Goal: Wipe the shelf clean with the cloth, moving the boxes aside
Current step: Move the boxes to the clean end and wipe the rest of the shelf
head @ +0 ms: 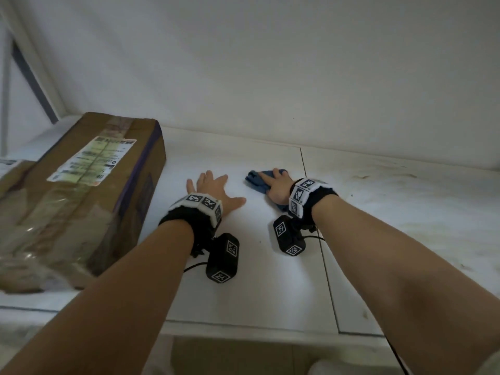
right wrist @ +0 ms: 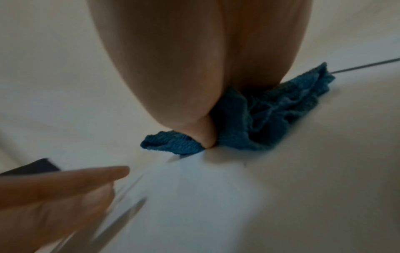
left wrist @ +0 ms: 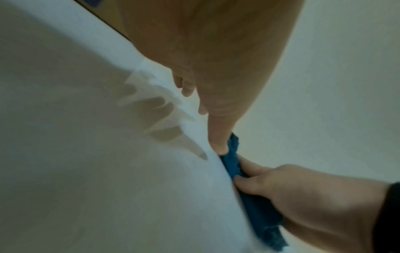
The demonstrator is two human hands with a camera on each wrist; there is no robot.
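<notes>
A white shelf (head: 243, 280) holds a large taped cardboard box (head: 81, 190) at the left. My left hand (head: 212, 185) lies flat on the shelf just right of the box, fingers spread, holding nothing. A bunched blue cloth (head: 255, 180) sits a little to its right, near the back wall. My right hand (head: 277, 185) lies on top of the cloth, and the cloth (right wrist: 249, 123) bunches up around the thumb. In the left wrist view the right hand's fingers (left wrist: 249, 171) curl onto the cloth (left wrist: 257, 210). The two hands are a short gap apart.
A second box (head: 10, 171) shows at the far left edge. A seam (head: 316, 226) splits the shelf into panels. The right panel carries dirt smudges (head: 392, 174). A white wall (head: 270, 77) closes the back; the front edge (head: 243, 324) is near me.
</notes>
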